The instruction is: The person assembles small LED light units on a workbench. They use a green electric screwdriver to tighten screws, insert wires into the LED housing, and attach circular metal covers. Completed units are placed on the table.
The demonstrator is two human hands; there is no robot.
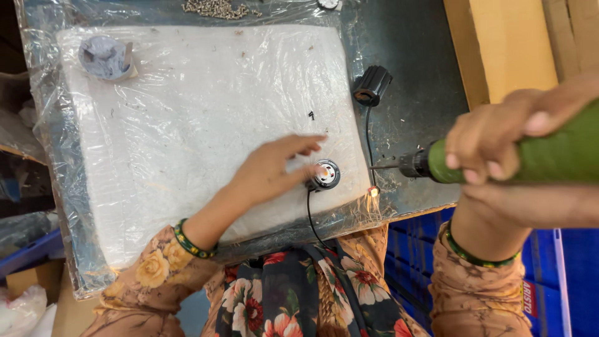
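Observation:
My left hand rests on a white foam pad, its fingertips touching a small round black and white part with a black wire running toward me. My right hand grips a green electric screwdriver. The tool lies level, its bit pointing left toward the round part and still a short way from it.
A black cylindrical part with a wire lies on the dark metal table right of the pad. A grey round piece sits at the pad's far left corner. Several screws lie at the far edge. Blue crates stand lower right.

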